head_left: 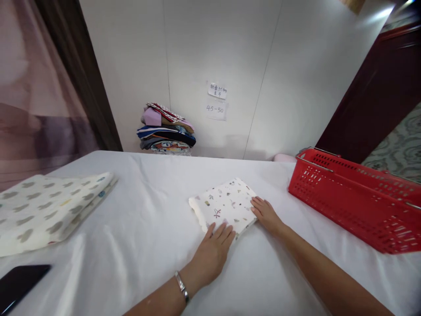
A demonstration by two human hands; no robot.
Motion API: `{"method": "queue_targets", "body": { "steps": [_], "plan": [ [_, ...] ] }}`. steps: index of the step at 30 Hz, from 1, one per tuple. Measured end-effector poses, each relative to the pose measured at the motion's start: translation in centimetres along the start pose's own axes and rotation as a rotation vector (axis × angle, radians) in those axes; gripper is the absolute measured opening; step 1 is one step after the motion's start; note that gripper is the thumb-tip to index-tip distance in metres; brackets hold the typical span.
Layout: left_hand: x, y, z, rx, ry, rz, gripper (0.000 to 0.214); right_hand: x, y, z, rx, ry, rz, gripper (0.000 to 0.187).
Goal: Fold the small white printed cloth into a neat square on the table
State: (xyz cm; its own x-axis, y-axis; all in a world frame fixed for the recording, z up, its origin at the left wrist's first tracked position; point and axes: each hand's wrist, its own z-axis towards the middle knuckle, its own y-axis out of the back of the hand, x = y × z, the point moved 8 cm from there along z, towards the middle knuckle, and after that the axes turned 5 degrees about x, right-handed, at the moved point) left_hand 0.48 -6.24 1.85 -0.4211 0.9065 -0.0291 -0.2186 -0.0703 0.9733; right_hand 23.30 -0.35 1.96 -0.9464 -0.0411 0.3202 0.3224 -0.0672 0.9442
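Two bare forearms [164, 303] reach over a white-draped tabletop [138, 254] facing a pale panelled wall [217, 44]. The left hand [213, 252] lays its grip, fingers slightly spread, on the near edge of a folded, cream, multicoloured-print cloth [226, 202] at mid-tabletop. The right hand [268, 217], grip unclenched with fingers extended, touches its right edge. A white paper note [216, 115] reads "45-50".

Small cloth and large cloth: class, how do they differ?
The small cloth has small multicoloured prints; the large cloth has mostly larger grey ones. The left hand and right hand touch the small cloth; neither touches the large cloth. Both cloths are pale, folded and lying on the table.
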Motion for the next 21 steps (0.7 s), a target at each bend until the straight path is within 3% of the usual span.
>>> {"method": "queue_targets", "body": {
  "steps": [4, 7, 10, 15, 18, 21],
  "plan": [
    [0.0, -0.2, 0.0, -0.007, 0.009, -0.019, 0.055, 0.3, -0.2, 0.1, 0.089, -0.025, -0.023, 0.048],
    [0.0, -0.4, 0.0, -0.001, 0.015, -0.030, 0.055, 0.6, 1.1, 1.8, 0.062, -0.036, -0.031, 0.043],
    [0.0, -0.3, 0.0, 0.013, 0.024, -0.039, 0.054, -0.2, 1.9, 4.3, 0.031, -0.158, -0.050, 0.046],
    [0.0, 0.3, 0.0, 0.018, 0.017, -0.078, 0.054, -2.4, 1.0, 7.4, 0.116, -0.298, -0.062, 0.056],
    [0.1, 0.4, 0.1, 0.022, 0.009, -0.093, 0.058, -3.1, 0.6, 7.9, 0.148, -0.299, -0.055, 0.051],
    [1.1, 0.8, -0.2, 0.027, 0.002, -0.101, 0.066, -3.6, 0.3, 6.5, 0.161, -0.314, -0.045, 0.046]
  ]
}}
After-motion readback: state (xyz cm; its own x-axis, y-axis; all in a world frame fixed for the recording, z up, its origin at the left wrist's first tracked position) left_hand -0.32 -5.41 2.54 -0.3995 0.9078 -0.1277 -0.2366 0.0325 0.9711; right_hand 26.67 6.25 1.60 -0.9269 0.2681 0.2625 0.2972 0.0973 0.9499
